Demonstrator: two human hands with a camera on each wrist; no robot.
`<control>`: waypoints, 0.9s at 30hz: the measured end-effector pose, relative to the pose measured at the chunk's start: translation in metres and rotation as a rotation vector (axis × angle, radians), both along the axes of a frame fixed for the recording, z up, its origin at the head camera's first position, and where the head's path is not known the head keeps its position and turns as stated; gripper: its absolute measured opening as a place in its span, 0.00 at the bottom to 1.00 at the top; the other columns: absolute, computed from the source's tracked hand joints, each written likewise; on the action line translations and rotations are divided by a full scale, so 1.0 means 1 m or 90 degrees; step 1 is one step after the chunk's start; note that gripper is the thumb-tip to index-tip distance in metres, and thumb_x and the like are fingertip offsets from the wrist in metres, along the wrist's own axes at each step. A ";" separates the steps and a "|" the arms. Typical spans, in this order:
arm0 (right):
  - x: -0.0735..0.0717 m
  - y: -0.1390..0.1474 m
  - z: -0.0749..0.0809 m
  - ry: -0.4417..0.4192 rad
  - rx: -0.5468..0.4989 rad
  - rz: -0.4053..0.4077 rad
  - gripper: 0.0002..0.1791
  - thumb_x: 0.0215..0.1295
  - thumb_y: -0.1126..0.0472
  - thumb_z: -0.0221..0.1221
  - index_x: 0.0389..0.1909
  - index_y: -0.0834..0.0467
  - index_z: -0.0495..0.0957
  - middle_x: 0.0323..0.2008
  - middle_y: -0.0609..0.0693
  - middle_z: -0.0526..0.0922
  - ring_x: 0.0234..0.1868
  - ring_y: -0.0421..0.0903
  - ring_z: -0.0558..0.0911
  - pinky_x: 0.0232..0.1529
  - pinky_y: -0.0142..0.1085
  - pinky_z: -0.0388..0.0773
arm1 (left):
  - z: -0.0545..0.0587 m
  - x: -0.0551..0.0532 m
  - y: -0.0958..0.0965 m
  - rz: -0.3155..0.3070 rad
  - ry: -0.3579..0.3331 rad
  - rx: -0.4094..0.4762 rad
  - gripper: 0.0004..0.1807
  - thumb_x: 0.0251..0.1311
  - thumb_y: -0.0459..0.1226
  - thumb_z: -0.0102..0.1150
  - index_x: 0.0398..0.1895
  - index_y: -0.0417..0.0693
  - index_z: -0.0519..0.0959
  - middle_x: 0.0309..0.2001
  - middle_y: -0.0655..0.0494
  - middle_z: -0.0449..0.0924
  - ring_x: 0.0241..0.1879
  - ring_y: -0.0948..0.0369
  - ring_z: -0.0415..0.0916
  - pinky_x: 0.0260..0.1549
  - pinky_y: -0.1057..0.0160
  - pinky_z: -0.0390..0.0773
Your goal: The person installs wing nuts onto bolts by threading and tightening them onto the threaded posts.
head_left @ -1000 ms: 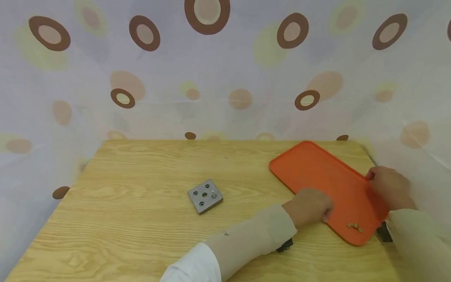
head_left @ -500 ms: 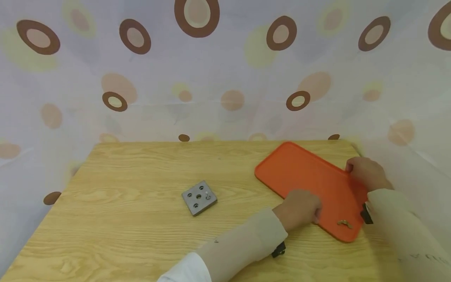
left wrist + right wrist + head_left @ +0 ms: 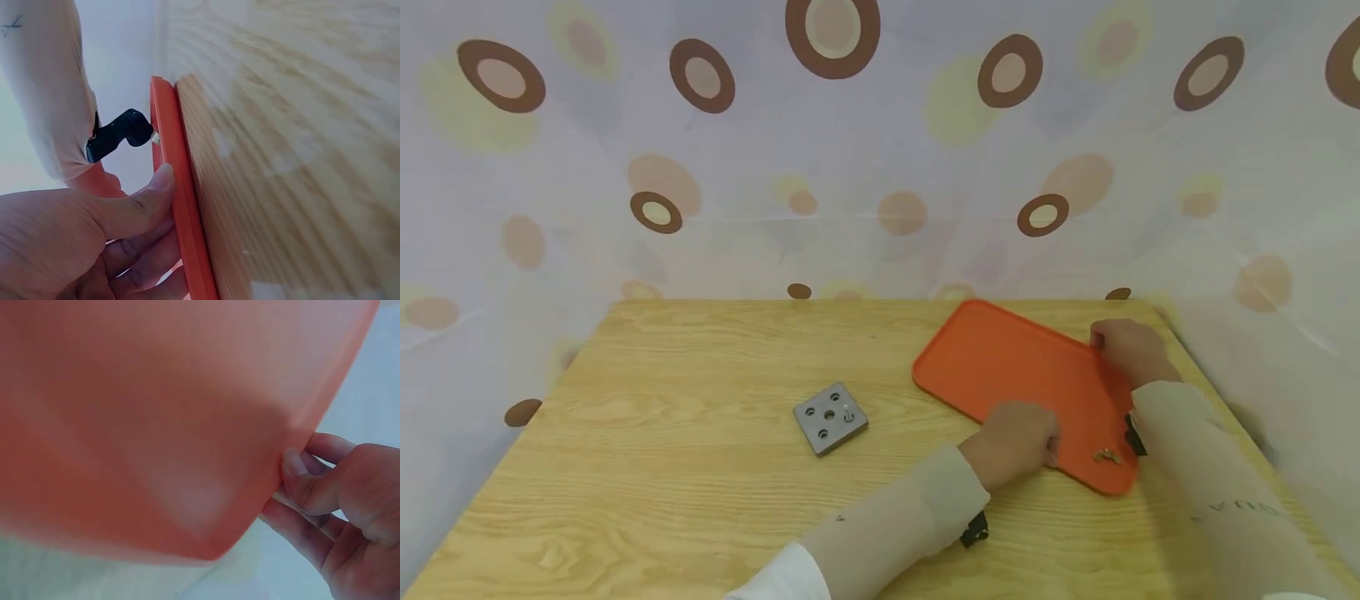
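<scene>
An orange rectangular tray (image 3: 1022, 367) lies aslant at the right of the wooden table. My left hand (image 3: 1017, 442) grips its near long rim; in the left wrist view the thumb (image 3: 164, 178) presses on the rim with the fingers curled behind it. The far long rim is pinched by my right hand (image 3: 1129, 350), whose thumb (image 3: 297, 472) lies inside the rim and fingers outside, as the right wrist view shows. On the tray near its right end lies a small curved brass-coloured piece (image 3: 1107, 456).
Left of the tray, a grey square metal plate (image 3: 831, 419) with several holes lies on the table (image 3: 685, 467), a small pin upright in one hole. A patterned curtain (image 3: 850, 167) hangs behind and along both sides.
Both hands have moved the tray leftward across the table, closer to the metal plate, the brass-coloured piece riding on it. The grips look the same. The head view has shifted slightly.
</scene>
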State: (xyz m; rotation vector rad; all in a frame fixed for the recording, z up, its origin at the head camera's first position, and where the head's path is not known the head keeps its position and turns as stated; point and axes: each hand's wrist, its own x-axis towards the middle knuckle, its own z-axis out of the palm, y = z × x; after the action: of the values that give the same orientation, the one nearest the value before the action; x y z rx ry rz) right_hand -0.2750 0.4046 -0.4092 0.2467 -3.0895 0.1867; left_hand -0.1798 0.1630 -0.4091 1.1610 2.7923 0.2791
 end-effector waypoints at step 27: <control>-0.060 -0.079 -0.006 0.031 -0.013 0.012 0.10 0.60 0.73 0.51 0.25 0.59 0.76 0.29 0.57 0.80 0.29 0.55 0.77 0.31 0.50 0.72 | -0.003 -0.032 -0.053 0.032 -0.026 -0.001 0.13 0.51 0.53 0.64 0.16 0.64 0.76 0.18 0.74 0.69 0.22 0.72 0.65 0.24 0.69 0.65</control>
State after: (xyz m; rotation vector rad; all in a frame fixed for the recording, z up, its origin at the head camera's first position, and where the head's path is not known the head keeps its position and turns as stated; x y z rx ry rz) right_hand -0.3346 0.3256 -0.4152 0.2760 -3.0356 0.2098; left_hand -0.2123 0.1098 -0.4120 1.0736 2.7886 0.3016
